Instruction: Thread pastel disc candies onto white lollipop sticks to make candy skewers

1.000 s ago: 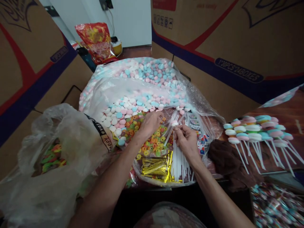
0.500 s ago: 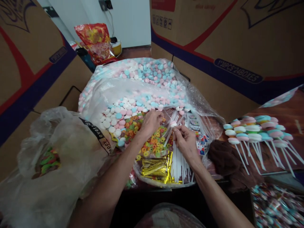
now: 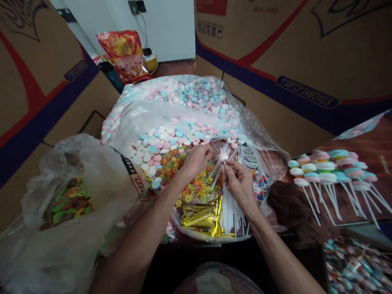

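My right hand (image 3: pixel 240 181) pinches a white stick (image 3: pixel 218 173) that carries a pale pink candy disc (image 3: pixel 223 157) at its top. My left hand (image 3: pixel 196 160) hovers with fingers curled over the colourful ring candies (image 3: pixel 196 185), its fingertips close to the disc; what they hold, if anything, is hidden. Below lie a bundle of white sticks (image 3: pixel 231 214) and gold twist ties (image 3: pixel 199 216). A big clear bag of pink, blue and white candy discs (image 3: pixel 183 118) spreads behind both hands.
Finished candy sticks (image 3: pixel 330 175) lie in rows on the brown surface at right, beside a dark cloth (image 3: pixel 290 204). A plastic bag with ring candies (image 3: pixel 70 200) bulges at left. Tall cardboard cartons (image 3: pixel 290 53) wall both sides. A red snack bag (image 3: pixel 127 53) stands behind.
My left hand has shifted slightly right, toward the candy disc on the stick. The plastic bag at left has shifted, showing more ring candies.
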`<control>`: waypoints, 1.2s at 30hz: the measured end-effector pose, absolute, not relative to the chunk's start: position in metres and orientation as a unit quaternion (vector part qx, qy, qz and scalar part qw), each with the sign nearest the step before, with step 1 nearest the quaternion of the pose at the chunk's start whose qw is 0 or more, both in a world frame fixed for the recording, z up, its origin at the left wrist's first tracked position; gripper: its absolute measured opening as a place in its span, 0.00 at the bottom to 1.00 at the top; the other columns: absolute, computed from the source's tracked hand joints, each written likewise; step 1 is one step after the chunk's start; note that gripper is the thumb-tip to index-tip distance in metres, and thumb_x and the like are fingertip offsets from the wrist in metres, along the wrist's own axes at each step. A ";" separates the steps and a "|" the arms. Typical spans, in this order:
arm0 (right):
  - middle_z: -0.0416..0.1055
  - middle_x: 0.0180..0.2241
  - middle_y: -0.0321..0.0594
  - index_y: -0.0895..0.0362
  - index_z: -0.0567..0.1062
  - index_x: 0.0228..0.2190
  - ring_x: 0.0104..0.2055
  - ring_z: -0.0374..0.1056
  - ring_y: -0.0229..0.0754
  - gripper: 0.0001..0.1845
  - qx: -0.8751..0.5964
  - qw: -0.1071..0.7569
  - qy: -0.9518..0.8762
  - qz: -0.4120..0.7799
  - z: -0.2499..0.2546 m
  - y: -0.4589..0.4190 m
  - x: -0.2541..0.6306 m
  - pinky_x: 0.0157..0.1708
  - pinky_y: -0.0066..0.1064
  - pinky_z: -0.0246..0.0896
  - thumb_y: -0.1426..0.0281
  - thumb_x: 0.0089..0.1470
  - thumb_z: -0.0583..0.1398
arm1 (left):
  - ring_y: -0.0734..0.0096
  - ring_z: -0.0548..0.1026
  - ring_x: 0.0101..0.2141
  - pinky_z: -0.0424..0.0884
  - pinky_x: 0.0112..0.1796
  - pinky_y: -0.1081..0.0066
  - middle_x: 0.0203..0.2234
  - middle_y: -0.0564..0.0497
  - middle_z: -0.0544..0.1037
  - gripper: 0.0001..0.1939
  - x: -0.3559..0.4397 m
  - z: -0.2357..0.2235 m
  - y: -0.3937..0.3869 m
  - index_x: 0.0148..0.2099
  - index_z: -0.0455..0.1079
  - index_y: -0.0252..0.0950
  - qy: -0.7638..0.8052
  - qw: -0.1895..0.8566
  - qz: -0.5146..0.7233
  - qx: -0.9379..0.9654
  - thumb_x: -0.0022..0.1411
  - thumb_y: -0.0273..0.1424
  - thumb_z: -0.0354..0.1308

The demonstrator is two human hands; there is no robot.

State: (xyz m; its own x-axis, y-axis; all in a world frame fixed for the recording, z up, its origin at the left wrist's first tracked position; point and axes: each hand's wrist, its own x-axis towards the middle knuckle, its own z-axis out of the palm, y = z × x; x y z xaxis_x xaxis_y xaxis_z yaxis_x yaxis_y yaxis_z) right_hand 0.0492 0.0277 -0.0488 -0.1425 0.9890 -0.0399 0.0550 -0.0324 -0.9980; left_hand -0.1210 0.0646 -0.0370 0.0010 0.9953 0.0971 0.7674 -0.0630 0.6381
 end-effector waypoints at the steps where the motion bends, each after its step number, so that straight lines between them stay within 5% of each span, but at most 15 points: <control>1: 0.62 0.17 0.28 0.58 0.74 0.39 0.16 0.53 0.32 0.14 -0.479 0.439 -0.539 0.535 -0.049 0.027 0.049 0.16 0.25 0.47 0.62 0.56 0.59 | 0.66 0.75 0.35 0.70 0.40 0.66 0.30 0.49 0.77 0.08 -0.123 -0.037 0.064 0.37 0.74 0.36 0.645 0.242 0.322 0.649 0.56 0.23 0.55; 5: 0.60 0.16 0.28 0.59 0.77 0.40 0.17 0.52 0.33 0.16 -0.459 0.434 -0.566 0.530 -0.051 0.026 0.047 0.17 0.25 0.48 0.60 0.56 0.59 | 0.70 0.76 0.32 0.72 0.35 0.71 0.28 0.52 0.77 0.08 -0.127 -0.033 0.059 0.36 0.71 0.35 0.582 0.403 0.522 0.476 0.51 0.30 0.62; 9: 0.65 0.19 0.32 0.58 0.79 0.39 0.20 0.57 0.35 0.15 -0.449 0.440 -0.600 0.496 -0.052 0.025 0.046 0.20 0.26 0.54 0.61 0.56 0.59 | 0.71 0.77 0.31 0.72 0.33 0.72 0.28 0.51 0.79 0.17 -0.126 -0.030 0.053 0.36 0.73 0.34 0.533 0.490 0.577 0.378 0.43 0.36 0.70; 16: 0.68 0.21 0.33 0.56 0.80 0.37 0.22 0.61 0.37 0.13 -0.450 0.423 -0.626 0.477 -0.052 0.024 0.046 0.23 0.27 0.58 0.63 0.56 0.59 | 0.69 0.80 0.35 0.73 0.38 0.71 0.31 0.50 0.80 0.20 -0.124 -0.033 0.048 0.36 0.72 0.34 0.499 0.541 0.584 0.344 0.41 0.37 0.73; 25: 0.60 0.18 0.30 0.56 0.72 0.24 0.22 0.57 0.34 0.15 -0.447 0.386 -0.662 0.461 -0.056 0.024 0.049 0.22 0.25 0.51 0.62 0.59 0.58 | 0.72 0.78 0.34 0.73 0.36 0.73 0.31 0.51 0.80 0.19 -0.122 -0.031 0.043 0.33 0.70 0.34 0.525 0.534 0.564 0.348 0.46 0.41 0.70; 36: 0.58 0.17 0.29 0.55 0.68 0.23 0.21 0.54 0.34 0.15 -0.481 0.430 -0.647 0.406 -0.054 0.019 0.050 0.23 0.27 0.49 0.63 0.59 0.57 | 0.78 0.74 0.27 0.67 0.29 0.78 0.28 0.53 0.77 0.19 -0.092 -0.023 0.029 0.36 0.60 0.36 0.554 0.574 0.503 0.333 0.49 0.31 0.69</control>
